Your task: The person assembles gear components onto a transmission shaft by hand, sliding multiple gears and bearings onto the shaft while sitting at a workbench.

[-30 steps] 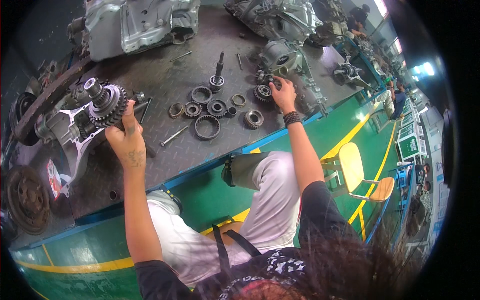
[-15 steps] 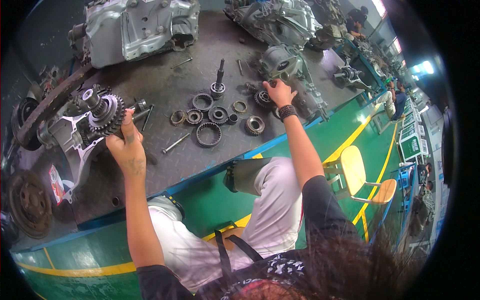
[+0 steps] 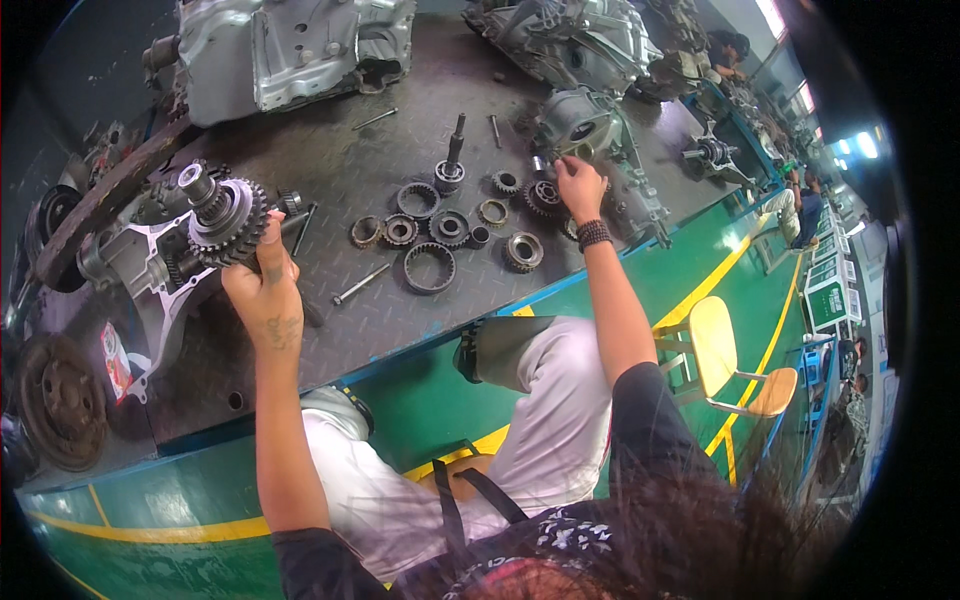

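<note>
right hand (image 3: 576, 186) now farther out, at gearbox housing (image 3: 590, 125)

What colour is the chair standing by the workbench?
The chair has a pale yellow back and an orange-tan seat on a light metal frame, shown in the head view, to the person's right.

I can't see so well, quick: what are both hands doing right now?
Left hand: closed on the gear stack.
Right hand: fingers pinching a small metal part; grip hard to tell.
</note>
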The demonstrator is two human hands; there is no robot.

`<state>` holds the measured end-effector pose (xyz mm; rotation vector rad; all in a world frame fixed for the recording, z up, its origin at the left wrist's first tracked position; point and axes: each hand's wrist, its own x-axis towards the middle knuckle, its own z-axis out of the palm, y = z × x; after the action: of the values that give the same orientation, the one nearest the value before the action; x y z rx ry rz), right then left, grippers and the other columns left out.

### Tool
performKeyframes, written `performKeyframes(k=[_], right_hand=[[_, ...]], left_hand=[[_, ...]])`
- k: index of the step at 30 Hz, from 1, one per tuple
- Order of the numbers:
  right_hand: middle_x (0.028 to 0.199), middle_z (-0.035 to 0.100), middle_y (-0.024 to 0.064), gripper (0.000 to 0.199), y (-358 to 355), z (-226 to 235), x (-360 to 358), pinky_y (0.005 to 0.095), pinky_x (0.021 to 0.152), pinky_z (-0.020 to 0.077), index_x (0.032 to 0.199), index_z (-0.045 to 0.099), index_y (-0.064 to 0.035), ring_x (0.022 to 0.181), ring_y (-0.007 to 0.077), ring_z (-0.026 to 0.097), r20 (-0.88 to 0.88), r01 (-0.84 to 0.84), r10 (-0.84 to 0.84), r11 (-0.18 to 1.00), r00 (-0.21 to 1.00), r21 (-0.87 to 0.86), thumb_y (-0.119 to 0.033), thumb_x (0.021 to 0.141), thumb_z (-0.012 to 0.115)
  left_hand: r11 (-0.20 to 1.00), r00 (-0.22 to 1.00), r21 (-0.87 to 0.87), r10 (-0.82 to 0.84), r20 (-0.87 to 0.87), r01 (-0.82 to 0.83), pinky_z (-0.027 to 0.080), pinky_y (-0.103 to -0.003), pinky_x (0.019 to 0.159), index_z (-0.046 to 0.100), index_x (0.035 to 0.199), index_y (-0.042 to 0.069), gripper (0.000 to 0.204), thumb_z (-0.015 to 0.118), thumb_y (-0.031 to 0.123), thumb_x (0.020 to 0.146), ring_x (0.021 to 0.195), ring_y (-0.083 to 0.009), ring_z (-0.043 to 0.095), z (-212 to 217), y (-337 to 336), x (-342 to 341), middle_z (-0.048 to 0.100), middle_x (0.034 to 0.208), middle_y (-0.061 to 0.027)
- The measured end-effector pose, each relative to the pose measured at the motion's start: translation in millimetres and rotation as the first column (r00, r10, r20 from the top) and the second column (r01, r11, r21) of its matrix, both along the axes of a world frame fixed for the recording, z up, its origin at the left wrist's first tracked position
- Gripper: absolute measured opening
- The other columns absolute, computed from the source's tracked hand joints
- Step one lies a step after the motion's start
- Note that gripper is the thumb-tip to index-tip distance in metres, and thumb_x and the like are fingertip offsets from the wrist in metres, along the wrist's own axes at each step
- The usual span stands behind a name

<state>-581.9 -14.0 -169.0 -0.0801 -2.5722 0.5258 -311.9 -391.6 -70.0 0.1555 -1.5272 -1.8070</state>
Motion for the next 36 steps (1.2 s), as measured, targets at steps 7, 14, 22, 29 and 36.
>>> performKeyframes(k=[7,14,22,29,36], right_hand=[[0.107,0.072,0.0092,0.030,-24,63,42,0.0325,0.080,0.0581,0.124,0.064,-0.0004,0.088,0.0212,0.072,-0.207,-0.414,0.655,0.176,0.727,-0.893,-0.021,0.104,0.053],[0.115,0.069,0.0094,0.038,-101,151,121,0.0239,0.066,0.0586,0.139,0.054,-0.0039,0.078,0.0162,0.072,-0.227,-0.486,0.868,0.018,0.441,-0.874,-0.020,0.105,0.051],[0.123,0.062,0.0085,0.039,-191,231,193,0.0254,0.078,0.0567,0.139,0.052,-0.0018,0.090,0.0152,0.069,-0.329,-0.507,0.940,-0.242,0.087,-0.827,-0.010,0.101,0.057],[0.120,0.063,0.0075,0.050,-237,254,200,0.0243,0.078,0.0531,0.136,0.053,0.0011,0.088,0.0080,0.062,-0.289,-0.696,0.955,-0.256,-0.073,-0.670,-0.007,0.091,0.071],[0.079,0.068,0.0059,0.046,-241,255,212,0.0243,0.052,0.0415,0.121,0.066,-0.0016,0.057,0.0062,0.049,-0.046,-0.918,0.989,0.111,0.139,-0.380,-0.020,0.081,0.082]], left_hand=[[0.989,0.997,-0.124,0.079,-0.011,-0.080,0.025,-0.023,0.045,0.064,0.098,0.002,0.030,0.061,0.032,0.101,0.051,-0.0020,0.031,-11,-4,-1,0.038,0.062,0.0071],[0.992,0.996,-0.103,0.072,0.061,-0.066,0.029,-0.024,0.045,0.068,0.095,0.003,0.026,0.068,0.029,0.097,0.048,-0.0036,0.037,-7,-3,-3,0.045,0.060,0.0060],[0.965,0.989,-0.253,0.099,0.107,-0.070,0.047,-0.031,0.074,0.067,0.106,-0.001,0.032,0.071,0.028,0.093,0.078,-0.0103,0.057,-8,2,-5,0.070,0.085,-0.0051],[0.936,0.981,-0.334,0.159,0.115,-0.113,0.045,-0.028,0.066,0.069,0.100,0.000,0.024,0.069,0.024,0.096,0.071,-0.0077,0.053,-6,5,0,0.067,0.078,-0.0011],[0.922,0.981,-0.378,0.142,0.133,-0.082,0.046,-0.028,0.069,0.067,0.101,-0.001,0.023,0.064,0.022,0.098,0.076,-0.0073,0.054,-13,1,-4,0.066,0.080,-0.0014]])
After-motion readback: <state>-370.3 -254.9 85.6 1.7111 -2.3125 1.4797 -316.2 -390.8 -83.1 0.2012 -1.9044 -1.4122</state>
